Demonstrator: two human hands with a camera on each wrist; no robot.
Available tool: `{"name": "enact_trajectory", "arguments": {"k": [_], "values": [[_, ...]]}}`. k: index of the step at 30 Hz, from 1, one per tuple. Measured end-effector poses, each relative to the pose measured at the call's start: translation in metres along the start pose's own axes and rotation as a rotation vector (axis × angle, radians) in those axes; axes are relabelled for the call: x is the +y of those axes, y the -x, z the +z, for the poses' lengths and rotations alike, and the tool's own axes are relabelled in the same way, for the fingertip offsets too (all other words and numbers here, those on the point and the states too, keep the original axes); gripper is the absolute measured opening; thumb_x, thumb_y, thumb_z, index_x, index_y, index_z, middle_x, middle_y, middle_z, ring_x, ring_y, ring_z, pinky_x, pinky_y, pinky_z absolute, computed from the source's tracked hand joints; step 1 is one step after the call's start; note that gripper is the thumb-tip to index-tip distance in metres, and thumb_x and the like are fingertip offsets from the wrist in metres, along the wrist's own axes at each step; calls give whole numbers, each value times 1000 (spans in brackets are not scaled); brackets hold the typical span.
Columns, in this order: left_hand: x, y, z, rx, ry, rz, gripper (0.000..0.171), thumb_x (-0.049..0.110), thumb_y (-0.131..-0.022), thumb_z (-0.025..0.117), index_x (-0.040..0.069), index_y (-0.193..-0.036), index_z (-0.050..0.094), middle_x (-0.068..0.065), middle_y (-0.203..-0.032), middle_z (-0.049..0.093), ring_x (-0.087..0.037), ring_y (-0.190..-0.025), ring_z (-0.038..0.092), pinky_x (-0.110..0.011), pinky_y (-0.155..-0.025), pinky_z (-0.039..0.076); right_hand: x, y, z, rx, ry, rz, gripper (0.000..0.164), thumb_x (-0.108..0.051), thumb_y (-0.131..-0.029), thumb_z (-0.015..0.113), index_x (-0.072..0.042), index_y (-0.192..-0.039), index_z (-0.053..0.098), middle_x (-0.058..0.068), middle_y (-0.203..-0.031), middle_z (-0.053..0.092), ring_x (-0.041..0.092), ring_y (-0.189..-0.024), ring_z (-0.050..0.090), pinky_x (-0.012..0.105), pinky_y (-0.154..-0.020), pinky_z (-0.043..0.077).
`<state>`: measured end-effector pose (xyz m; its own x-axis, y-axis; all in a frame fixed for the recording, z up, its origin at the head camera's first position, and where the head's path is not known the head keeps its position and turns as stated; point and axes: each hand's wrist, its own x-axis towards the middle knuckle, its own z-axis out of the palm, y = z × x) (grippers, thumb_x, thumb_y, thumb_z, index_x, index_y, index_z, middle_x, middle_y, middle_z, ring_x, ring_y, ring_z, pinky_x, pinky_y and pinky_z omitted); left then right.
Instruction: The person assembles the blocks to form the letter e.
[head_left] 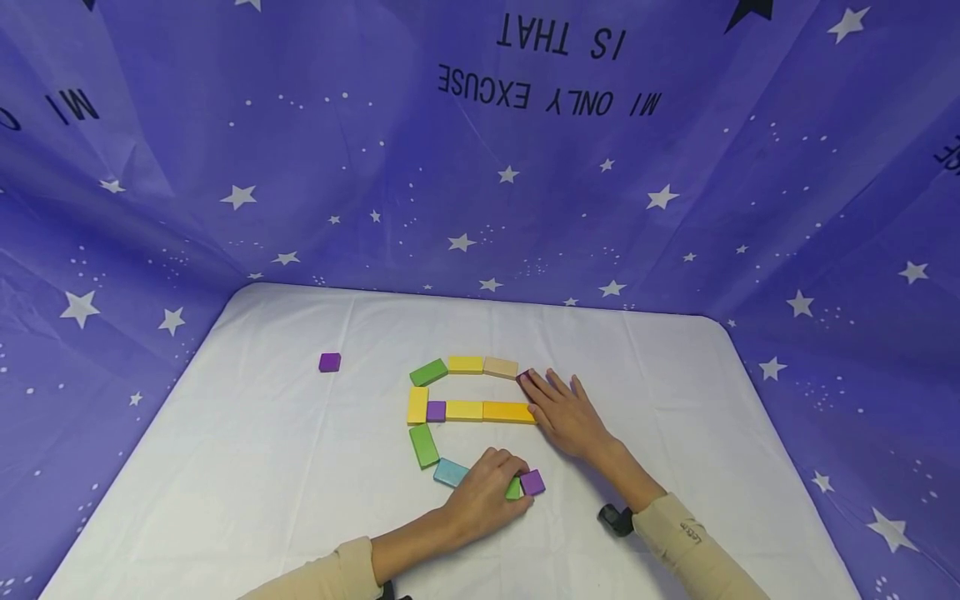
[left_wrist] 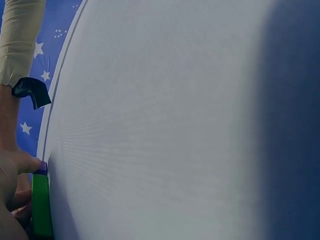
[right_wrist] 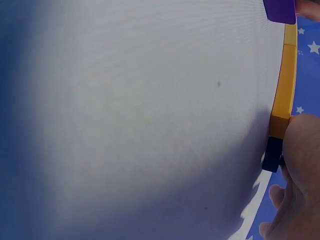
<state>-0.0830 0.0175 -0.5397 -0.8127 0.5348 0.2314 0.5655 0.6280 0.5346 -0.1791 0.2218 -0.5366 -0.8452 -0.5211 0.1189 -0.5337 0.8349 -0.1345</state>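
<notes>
My left hand (head_left: 487, 496) arches over the lower row of blocks, its thumb and fingers on either side of a green block (head_left: 513, 488). In the left wrist view, the thumb tip touches a small purple block (left_wrist: 41, 169) beside that green block (left_wrist: 42, 206). A blue block (head_left: 451, 472) lies partly under this hand. My right hand (head_left: 572, 421) lies with fingers extended, fingertips on a dark purple block (head_left: 523, 377) at the upper row's end. Its thumb touches the end of a long orange block (head_left: 510, 412), also seen in the right wrist view.
Green (head_left: 428, 372), yellow (head_left: 466, 365) and tan (head_left: 501, 367) blocks form the top curve. A yellow block (head_left: 417, 405) and green block (head_left: 423, 446) form the left side. One purple block (head_left: 330, 362) lies apart on the white tablecloth (head_left: 262, 467). Starry purple fabric (head_left: 420, 192) surrounds the table.
</notes>
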Motion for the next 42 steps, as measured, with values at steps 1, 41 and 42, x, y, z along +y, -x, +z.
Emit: {"name": "enact_trajectory", "arguments": {"k": [1, 41, 42], "values": [[0, 0, 0, 0, -2, 2, 29, 28, -83, 81, 11, -104, 71, 4, -96, 64, -11, -90, 53, -18, -81, 47, 0, 0, 0, 0, 1, 1, 51, -33, -106, 46, -16, -154, 40, 5, -157, 38, 36, -144, 31, 67, -112, 19], [-68, 3, -66, 308, 174, -208, 28, 12, -84, 80, 1, -107, 69, -7, -98, 68, -22, -93, 60, -41, -83, 50, 0, -1, 0, -22, -23, 19, 51, -34, -106, 45, -18, -154, 39, 4, -157, 37, 35, -144, 30, 66, -113, 17], [-76, 5, -71, 332, 167, -224, 28, 11, -83, 80, 0, -107, 69, -8, -98, 68, -24, -93, 60, -42, -83, 50, 0, -1, -1, -22, -25, 17, 51, -34, -106, 45, -18, -154, 39, 4, -157, 37, 35, -145, 29, 66, -113, 16]]}}
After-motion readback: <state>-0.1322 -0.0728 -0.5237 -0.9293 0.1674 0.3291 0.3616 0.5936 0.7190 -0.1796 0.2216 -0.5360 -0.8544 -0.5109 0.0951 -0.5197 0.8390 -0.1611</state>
